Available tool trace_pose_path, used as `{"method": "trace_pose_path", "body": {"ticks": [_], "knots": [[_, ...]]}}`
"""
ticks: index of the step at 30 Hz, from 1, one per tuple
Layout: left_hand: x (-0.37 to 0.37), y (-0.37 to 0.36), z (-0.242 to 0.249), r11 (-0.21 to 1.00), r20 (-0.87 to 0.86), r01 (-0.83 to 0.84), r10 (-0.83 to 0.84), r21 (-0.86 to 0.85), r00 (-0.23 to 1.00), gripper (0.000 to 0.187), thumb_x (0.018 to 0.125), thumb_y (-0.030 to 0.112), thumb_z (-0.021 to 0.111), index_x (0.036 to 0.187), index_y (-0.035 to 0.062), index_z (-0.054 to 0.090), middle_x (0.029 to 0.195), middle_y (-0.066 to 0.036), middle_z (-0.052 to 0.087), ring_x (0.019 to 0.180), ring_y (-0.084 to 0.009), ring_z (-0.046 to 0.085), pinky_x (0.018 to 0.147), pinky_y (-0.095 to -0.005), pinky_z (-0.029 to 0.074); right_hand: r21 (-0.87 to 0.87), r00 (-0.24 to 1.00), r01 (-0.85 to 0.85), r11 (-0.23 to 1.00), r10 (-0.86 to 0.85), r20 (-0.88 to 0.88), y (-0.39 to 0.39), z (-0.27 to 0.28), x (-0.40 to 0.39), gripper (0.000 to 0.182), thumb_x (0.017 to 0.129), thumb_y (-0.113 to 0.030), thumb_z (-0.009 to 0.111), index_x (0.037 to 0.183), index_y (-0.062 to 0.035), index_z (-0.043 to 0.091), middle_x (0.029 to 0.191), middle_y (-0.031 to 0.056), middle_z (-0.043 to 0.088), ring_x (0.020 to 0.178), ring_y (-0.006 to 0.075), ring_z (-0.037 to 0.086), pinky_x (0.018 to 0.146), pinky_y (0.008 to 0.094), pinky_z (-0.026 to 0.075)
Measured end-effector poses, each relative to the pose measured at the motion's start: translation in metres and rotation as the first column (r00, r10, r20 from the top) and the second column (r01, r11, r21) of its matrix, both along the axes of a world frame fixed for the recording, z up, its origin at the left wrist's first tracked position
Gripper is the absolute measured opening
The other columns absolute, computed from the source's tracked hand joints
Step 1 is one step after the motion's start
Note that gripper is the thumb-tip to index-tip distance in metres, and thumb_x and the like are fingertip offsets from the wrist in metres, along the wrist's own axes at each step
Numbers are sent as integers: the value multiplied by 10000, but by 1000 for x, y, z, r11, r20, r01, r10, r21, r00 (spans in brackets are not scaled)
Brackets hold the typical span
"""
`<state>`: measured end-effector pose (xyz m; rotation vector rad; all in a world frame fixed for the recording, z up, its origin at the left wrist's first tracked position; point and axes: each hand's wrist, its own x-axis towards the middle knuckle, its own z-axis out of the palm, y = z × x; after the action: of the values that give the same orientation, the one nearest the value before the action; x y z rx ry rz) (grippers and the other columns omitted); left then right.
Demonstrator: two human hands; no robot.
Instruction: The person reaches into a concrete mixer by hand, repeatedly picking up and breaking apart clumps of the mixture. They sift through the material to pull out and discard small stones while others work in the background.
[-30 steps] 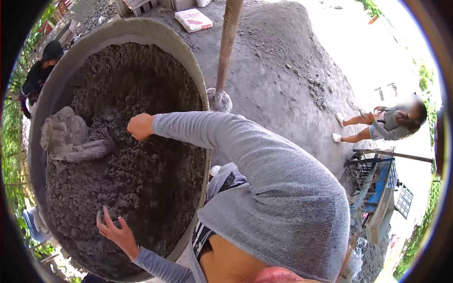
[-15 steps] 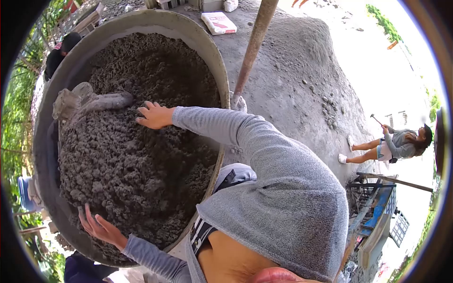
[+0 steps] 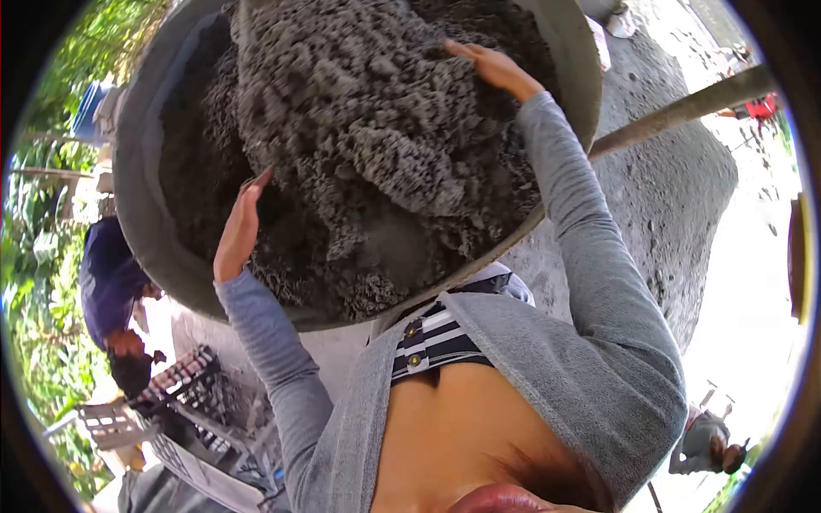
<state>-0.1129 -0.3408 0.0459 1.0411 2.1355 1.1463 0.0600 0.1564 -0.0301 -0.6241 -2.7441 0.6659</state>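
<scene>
A large round metal drum (image 3: 571, 38) holds a heap of grey, crumbly wet mix (image 3: 342, 103). My left hand (image 3: 238, 229) is over the drum's left side, fingers stretched and held close together, with the palm facing the mix. Over the right side of the heap is my right hand (image 3: 499, 72), its fingers extended toward the mix. Neither hand holds anything. Whether the fingertips touch the mix cannot be made out.
A person in dark blue (image 3: 107, 282) bends beside the drum at left. Crates (image 3: 184, 419) stand below. A pole (image 3: 684, 113) slants from the drum's right rim over a sand pile (image 3: 676, 197). Another person (image 3: 705, 440) is at lower right.
The view has turned and shifted, so the drum now sits higher in the frame. Both hands appear further up, and more of the mix between them shows. The person in dark blue is more visible.
</scene>
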Motion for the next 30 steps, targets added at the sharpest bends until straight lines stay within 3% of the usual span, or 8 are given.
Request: {"method": "trace_pose_path", "body": {"ticks": [6, 12, 16, 20, 23, 24, 27, 30], "knots": [[28, 16, 6, 964, 307, 223, -169, -148, 937, 587, 1017, 423, 249, 1397, 3, 402, 1443, -141, 410, 1354, -240, 345, 1110, -320, 232, -66, 991, 102, 993, -107, -85, 13, 52, 29, 343, 957, -147, 398, 1248, -112, 576, 1193, 109, 626, 1119, 284, 570, 929, 343, 425], [18, 35, -19, 970, 193, 144, -106, -196, 975, 688, 975, 559, 244, 1461, 77, 315, 1505, -112, 315, 1401, -292, 251, 1135, -413, 193, 39, 975, 189, 981, -183, -122, 14, 51, 43, 586, 938, -470, 457, 1322, -28, 484, 1233, 195, 585, 1190, 328, 526, 979, 402, 407], [74, 87, -47, 992, 724, 110, -35, -57, 689, 819, 914, 678, 255, 1497, 104, 205, 1550, -133, 180, 1403, -387, 192, 1115, -529, 205, 195, 957, 163, 967, -203, 208, -76, 82, 37, 1143, 739, -753, 556, 1411, 112, 229, 1289, 428, 398, 1255, 447, 433, 996, 463, 423], [77, 86, -96, 913, 954, 353, 105, -204, 281, 805, 921, 671, 241, 1484, 94, 238, 1531, -151, 220, 1402, -370, 206, 1124, -504, 219, 115, 903, 1, 993, -50, 427, -126, 75, 28, 798, 810, -464, 697, 1325, 69, 402, 1045, 288, 623, 1022, 358, 619, 816, 468, 520], [64, 86, -70, 944, 587, 289, -143, -162, 797, 658, 987, 524, 246, 1465, 73, 280, 1497, -149, 301, 1370, -340, 294, 1109, -421, 285, -89, 847, -511, 855, 519, 115, -109, 38, 20, 475, 872, -330, 659, 1224, -26, 558, 974, 155, 676, 809, 278, 674, 686, 377, 554], [49, 89, -74, 914, 112, 140, -105, -382, 988, 546, 994, 407, 339, 1409, 57, 394, 1412, -157, 429, 1273, -318, 433, 1057, -382, 352, -101, 851, -503, 859, 512, 117, -122, 52, 22, 475, 872, -330, 659, 1224, -26, 558, 974, 155, 676, 809, 278, 674, 686, 377, 554], [23, 83, -56, 984, -323, -138, 167, 111, 931, 413, 908, 277, 540, 1220, 10, 584, 1162, -172, 599, 1055, -303, 587, 897, -350, 454, -190, 943, -187, 964, 121, -311, -150, 70, 9, 335, 871, -237, 644, 1150, -52, 622, 945, 117, 687, 849, 246, 674, 737, 348, 530], [6, 67, -57, 949, -293, -230, 289, 217, 912, 426, 916, 330, 534, 1207, 27, 608, 1185, -139, 599, 1017, -287, 597, 876, -366, 465, 149, 819, -540, 828, 558, -133, -155, 30, 3, 307, 876, -231, 638, 1120, -45, 638, 927, 119, 688, 824, 203, 676, 747, 340, 532]]}}
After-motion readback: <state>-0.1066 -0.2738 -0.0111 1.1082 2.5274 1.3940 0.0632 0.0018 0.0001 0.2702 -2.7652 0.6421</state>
